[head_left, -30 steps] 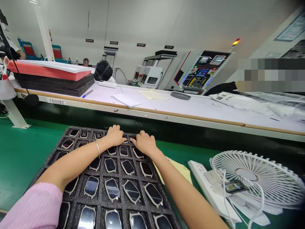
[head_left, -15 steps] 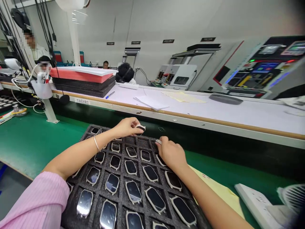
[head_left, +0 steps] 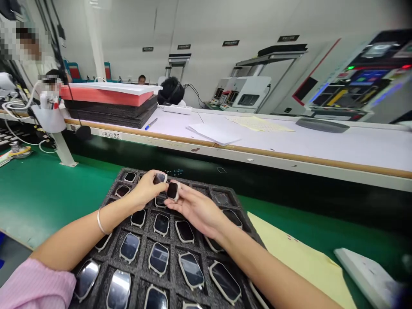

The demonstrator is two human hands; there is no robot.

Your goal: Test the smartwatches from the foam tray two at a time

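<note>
A black foam tray lies on the green mat in front of me, its pockets holding several watch cases with dark glass faces. Above the tray's far rows my left hand pinches one watch case between thumb and fingers. My right hand, palm turned up, holds a second watch case at its fingertips, close beside the first. A few pockets at the far right of the tray look empty.
A yellow sheet lies right of the tray, a white power strip beyond it. Behind runs a dark conveyor and a white bench with papers, a pen and stacked foam sheets. Other people sit far left.
Both hands lifted a watch case each from the tray's far row and brought them together above it. The head turned left, so the fan left the view.
</note>
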